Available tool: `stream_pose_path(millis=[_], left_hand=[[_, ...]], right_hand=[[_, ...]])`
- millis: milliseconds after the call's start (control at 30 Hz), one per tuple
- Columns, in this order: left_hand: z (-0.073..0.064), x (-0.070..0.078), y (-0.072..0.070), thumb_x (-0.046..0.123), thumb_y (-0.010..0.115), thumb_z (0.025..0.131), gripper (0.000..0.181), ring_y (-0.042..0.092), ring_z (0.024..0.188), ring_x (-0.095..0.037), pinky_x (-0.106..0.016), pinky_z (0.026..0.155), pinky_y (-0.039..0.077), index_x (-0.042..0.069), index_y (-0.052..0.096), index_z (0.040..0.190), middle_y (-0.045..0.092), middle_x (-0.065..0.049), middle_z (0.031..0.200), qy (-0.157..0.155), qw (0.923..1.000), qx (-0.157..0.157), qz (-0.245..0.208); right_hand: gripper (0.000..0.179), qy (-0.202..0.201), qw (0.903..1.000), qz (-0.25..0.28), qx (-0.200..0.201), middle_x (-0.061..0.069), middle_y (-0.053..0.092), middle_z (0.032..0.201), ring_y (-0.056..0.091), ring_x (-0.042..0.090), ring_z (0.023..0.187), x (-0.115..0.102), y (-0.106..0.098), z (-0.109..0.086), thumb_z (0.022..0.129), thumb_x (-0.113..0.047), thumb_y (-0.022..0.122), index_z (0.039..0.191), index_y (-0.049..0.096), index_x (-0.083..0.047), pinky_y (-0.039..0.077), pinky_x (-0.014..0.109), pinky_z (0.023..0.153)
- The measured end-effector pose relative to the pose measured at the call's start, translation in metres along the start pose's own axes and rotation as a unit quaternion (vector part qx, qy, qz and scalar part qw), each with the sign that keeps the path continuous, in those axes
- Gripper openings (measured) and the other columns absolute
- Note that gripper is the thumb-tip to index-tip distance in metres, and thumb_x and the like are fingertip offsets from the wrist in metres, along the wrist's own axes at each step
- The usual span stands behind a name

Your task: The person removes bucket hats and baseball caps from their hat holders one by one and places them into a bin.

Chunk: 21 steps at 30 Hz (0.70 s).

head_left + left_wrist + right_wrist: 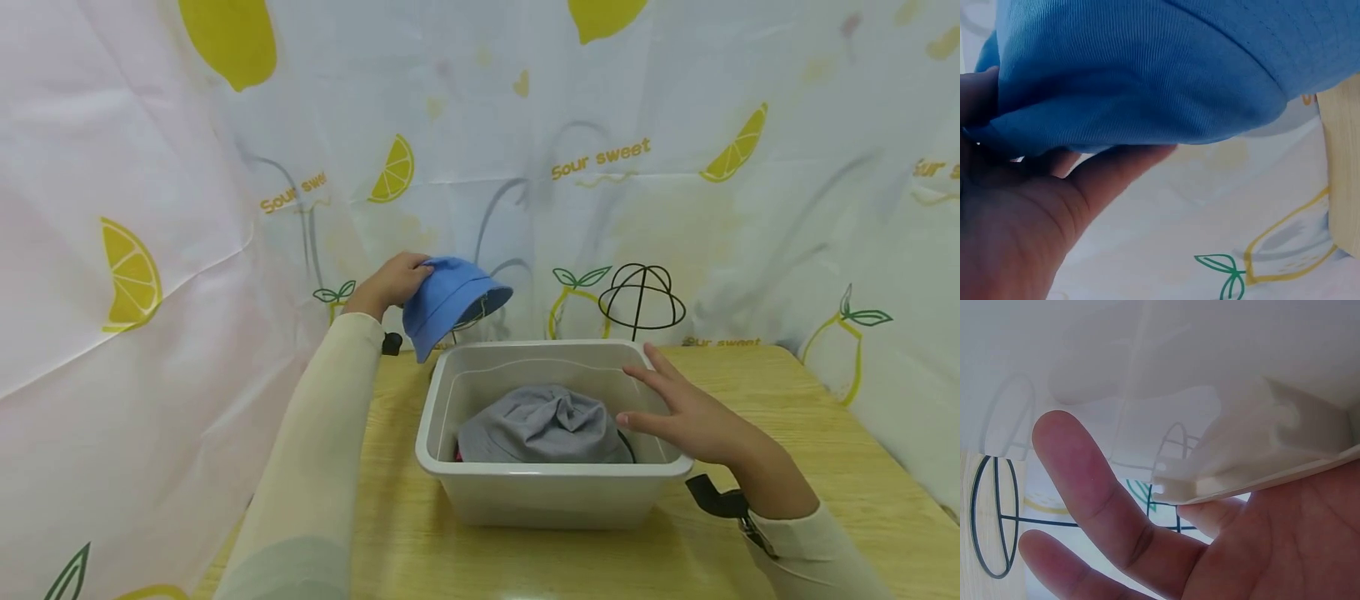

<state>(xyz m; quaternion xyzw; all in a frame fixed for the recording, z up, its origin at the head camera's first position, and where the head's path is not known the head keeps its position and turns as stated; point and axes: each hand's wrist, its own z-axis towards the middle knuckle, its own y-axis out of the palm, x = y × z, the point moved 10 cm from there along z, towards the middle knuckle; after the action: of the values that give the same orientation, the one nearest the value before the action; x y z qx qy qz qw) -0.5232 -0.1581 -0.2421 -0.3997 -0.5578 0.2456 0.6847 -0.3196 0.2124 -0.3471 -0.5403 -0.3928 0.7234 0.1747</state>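
Observation:
My left hand (397, 279) grips a blue bucket hat (453, 296) by its crown, left of and above the back of a pale plastic bin (555, 500). The hat is tilted, its opening facing down and right. Up close in the left wrist view, the crown (1135, 94) is ribbed cloth with stitching. A crumpled grey hat (540, 425) lies in the bin, with a bit of red beneath its left side. At the bin's right rim is my right hand (690, 417), fingers spread and holding nothing. Its palm lies close against the rim in the right wrist view.
Behind the bin stands a black wire hat stand (641, 300) with a domed top. Thin dark wire also shows under the blue hat's brim. The wooden table (817, 442) reaches back to a lemon-printed curtain (525, 217), which also hangs at both sides.

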Motion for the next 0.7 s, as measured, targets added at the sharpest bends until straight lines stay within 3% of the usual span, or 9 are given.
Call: stream_pose_path(millis=[200,467,700], left_hand=[[0.000,-0.001,-0.014,0.017,0.041,0.109,0.042,0.051,0.138,-0.037,-0.055,0.113,0.043,-0.001,0.060,0.142,0.056,-0.020,0.149,0.015,0.9988,0.044,0.015],[-0.001,0.009,-0.029,0.012,0.042,0.106,0.044,0.047,0.145,-0.036,-0.052,0.117,0.041,0.004,0.058,0.147,0.054,-0.018,0.152,0.010,0.9956,0.091,0.023],[-0.005,0.018,-0.043,0.016,0.049,0.105,0.041,0.052,0.140,-0.033,-0.052,0.114,0.044,0.007,0.064,0.142,0.059,-0.017,0.148,0.014,0.9905,0.137,0.000]], right_hand=[[0.083,-0.001,1.0000,-0.003,0.002,0.008,-0.010,0.175,0.005,0.053,0.156,-0.001,0.000,0.000,0.098,-0.053,0.066,0.162,0.035,-0.011,0.021,0.081,0.109],[0.083,0.001,1.0000,0.000,0.002,0.007,-0.010,0.175,0.005,0.053,0.156,-0.002,0.000,-0.001,0.097,-0.053,0.066,0.162,0.035,-0.010,0.020,0.081,0.110],[0.082,0.001,1.0000,-0.006,0.000,0.007,-0.009,0.175,0.005,0.053,0.156,-0.002,0.000,0.000,0.098,-0.053,0.065,0.162,0.035,-0.010,0.020,0.081,0.109]])
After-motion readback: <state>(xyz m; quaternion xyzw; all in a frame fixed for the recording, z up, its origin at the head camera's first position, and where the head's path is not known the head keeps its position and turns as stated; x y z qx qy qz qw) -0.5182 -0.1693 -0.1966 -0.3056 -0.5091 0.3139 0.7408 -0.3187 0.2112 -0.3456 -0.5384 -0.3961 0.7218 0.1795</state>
